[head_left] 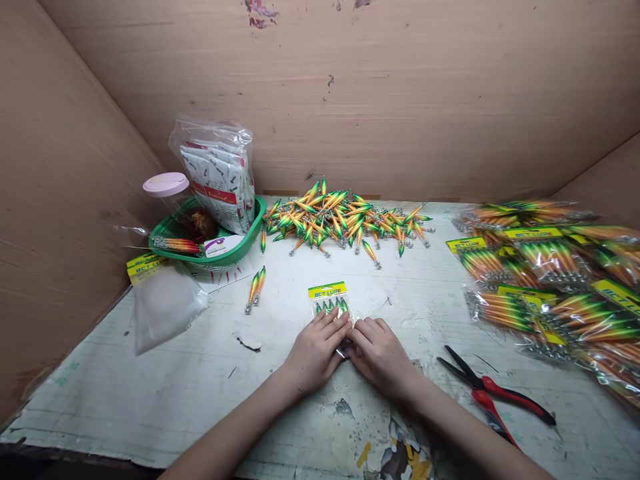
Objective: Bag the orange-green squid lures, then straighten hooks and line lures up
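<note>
A small clear packet (330,301) with a yellow header card and several green-orange lures inside lies flat on the white table (150,393). My left hand (316,350) and my right hand (379,353) rest side by side on the packet's near end, fingers curled and pressing it down. The packet's lower part is hidden under my fingers. Two loose lures (255,289) lie to the left of the packet. A large pile of loose lures (340,220) sits beyond it near the back wall.
Filled lure packets (555,280) are heaped at the right. Red-handled pliers (493,390) lie by my right forearm. A green basket (213,243) with a bag and a pink-lidded jar stands at back left, with empty bags (163,300) in front. Brown walls enclose the table.
</note>
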A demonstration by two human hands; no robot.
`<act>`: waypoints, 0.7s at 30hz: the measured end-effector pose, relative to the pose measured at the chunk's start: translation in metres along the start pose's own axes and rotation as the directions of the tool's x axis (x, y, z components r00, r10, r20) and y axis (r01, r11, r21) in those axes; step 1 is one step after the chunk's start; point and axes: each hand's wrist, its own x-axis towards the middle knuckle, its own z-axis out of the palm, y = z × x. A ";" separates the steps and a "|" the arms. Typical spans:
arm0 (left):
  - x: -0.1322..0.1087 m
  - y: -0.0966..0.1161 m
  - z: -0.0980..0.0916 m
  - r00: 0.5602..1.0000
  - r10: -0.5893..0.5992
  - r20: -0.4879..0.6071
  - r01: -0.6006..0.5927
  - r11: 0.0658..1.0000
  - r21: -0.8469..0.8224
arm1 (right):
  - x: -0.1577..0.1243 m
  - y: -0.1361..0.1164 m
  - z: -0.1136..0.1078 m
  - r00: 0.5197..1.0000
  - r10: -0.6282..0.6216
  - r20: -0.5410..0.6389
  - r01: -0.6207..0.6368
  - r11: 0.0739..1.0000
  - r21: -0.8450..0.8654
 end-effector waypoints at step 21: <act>0.004 -0.001 -0.006 0.999 0.049 -0.012 -0.049 0.998 0.045 | -0.001 0.001 -0.001 1.000 0.014 0.008 -0.014 1.000 -0.006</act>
